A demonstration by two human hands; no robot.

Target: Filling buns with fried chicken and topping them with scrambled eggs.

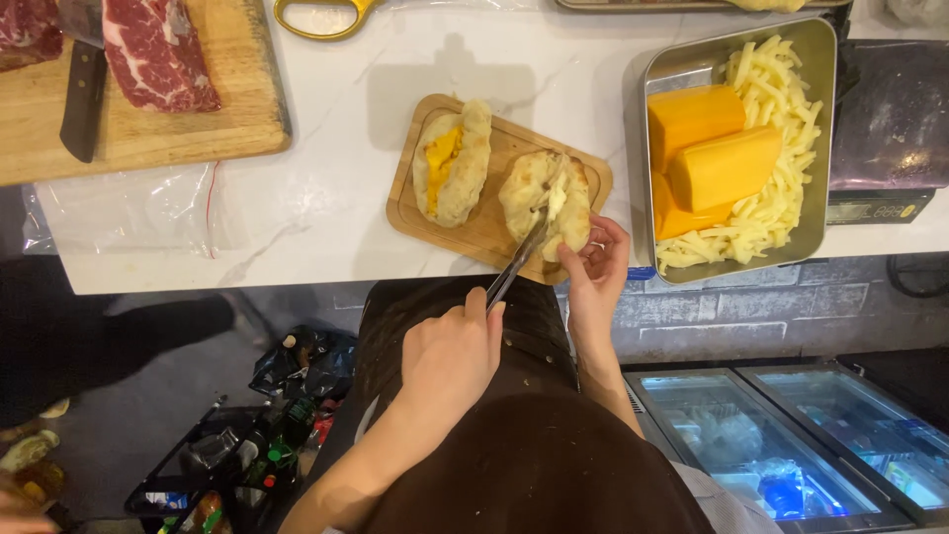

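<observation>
While the left hand (450, 361) grips a pair of metal tongs (519, 262) with its fingers curled shut around the handles, the right hand (598, 262) rests against the near edge of the right-hand stuffed bread pocket (544, 203), its fingers loosely bent and touching the crust rather than closing around it. That bread lies just beyond both hands, away from the person's body, and the right hand is the nearer one; the left reaches it only through the tongs, whose tips sit in the slit along the bread's top, where a pale strip of cheese shows. The tongs run on a slant from the left hand up and to the right, while the bread's long axis runs roughly away from the person, with a slight tilt. It looks floury, lightly browned and puffed, split open along its length. Both it and a second bread pocket (453, 163), which shows yellow filling in its opening, sit on a small wooden board (494, 232) on the white marbled tabletop (346, 129). Just right of the board stands a metal tray (682, 64) with orange cheese blocks (707, 148) and pale shredded cheese (781, 89). Well apart, at far left, a larger cutting board (198, 129) carries raw red meat (158, 49) and a knife (79, 99).
</observation>
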